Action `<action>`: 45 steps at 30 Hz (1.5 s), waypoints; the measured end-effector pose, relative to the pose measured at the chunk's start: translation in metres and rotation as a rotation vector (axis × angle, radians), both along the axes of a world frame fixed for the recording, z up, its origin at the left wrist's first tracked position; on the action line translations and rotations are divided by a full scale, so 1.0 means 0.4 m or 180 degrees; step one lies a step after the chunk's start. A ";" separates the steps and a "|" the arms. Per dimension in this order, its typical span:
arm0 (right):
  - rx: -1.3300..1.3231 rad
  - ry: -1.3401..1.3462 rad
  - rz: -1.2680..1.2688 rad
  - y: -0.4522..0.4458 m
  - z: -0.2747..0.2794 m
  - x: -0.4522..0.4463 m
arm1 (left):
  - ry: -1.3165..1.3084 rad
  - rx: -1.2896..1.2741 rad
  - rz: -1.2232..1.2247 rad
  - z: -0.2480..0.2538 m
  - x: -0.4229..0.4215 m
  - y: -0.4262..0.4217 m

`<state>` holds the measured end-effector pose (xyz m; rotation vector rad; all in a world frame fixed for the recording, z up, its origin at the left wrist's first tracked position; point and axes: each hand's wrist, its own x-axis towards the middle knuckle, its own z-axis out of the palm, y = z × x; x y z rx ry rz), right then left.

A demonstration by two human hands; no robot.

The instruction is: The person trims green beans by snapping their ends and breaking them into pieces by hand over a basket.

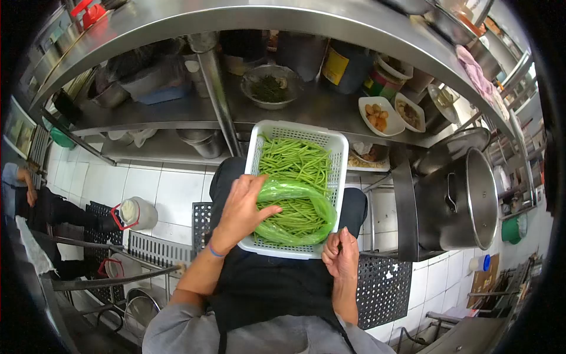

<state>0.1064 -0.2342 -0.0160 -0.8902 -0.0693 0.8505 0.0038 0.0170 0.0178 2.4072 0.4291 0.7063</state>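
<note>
A white plastic basket [298,127] full of green beans [295,159] rests on my lap. In its near half lies a green plastic bag [289,192], its mouth gaping and more beans showing inside. My left hand [240,203] is at the left side of the bag, touching its edge, thumb and fingers spread apart. By the basket's near right corner, my right hand [341,252] is closed, its fingertips pressed together. Whatever those fingers hold, if anything, is too small or hidden to make out.
Ahead stands a steel shelf [330,115] with a bowl of dark greens [270,88] and white food dishes [380,115]. A large steel pot [454,200] is to my right. On the left are a white bucket [138,212] and another person's leg [68,215].
</note>
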 end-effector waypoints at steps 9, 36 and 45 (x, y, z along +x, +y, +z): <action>0.1373 0.0842 -0.0702 -0.115 0.011 0.128 | -0.0245 -0.1132 0.0205 -0.074 0.081 0.084; -0.1437 -0.5672 -0.0836 0.695 0.316 0.376 | -0.1676 -0.2241 0.0634 -0.206 -0.037 0.053; -0.1462 -0.4911 -0.0392 0.308 0.228 0.242 | -0.1556 -0.2363 0.0512 -0.166 -0.058 0.042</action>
